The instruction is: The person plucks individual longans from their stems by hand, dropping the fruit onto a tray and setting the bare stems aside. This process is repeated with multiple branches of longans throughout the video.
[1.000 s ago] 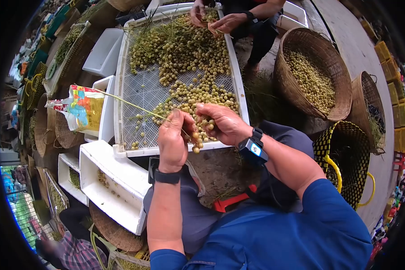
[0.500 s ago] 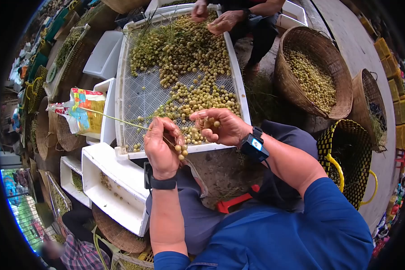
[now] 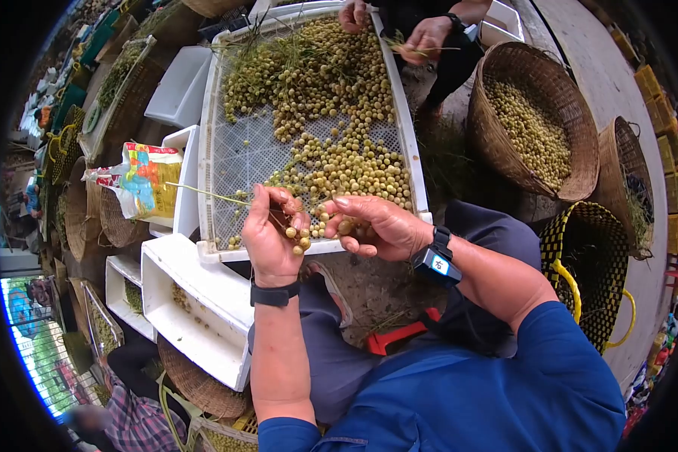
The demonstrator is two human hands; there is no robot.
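Observation:
My left hand [image 3: 273,245] pinches a thin green stem [image 3: 211,196] that sticks out to the left. Several small round yellow-green fruits [image 3: 300,242] hang from it beside the palm. Close by on the right, my right hand [image 3: 390,226] has its fingers curled around a few of the same fruits [image 3: 345,227]. Both hands are over the near edge of a white mesh tray [image 3: 217,253]. Inside that tray lie many loose fruits [image 3: 354,169], with stemmed bunches [image 3: 301,68] heaped toward the far end.
A co-worker's hands [image 3: 427,38] hold green stems at the tray's far end. Right of the tray are a wicker basket [image 3: 580,151] of fruits and a black-and-yellow basket [image 3: 610,294]. White foam boxes [image 3: 203,343] and a colourful plastic bag [image 3: 154,181] are at left.
My right hand has moved slightly down and its fingers have shifted around the fruits. My left hand still holds the stem. The co-worker's hand has moved right with green stems in it.

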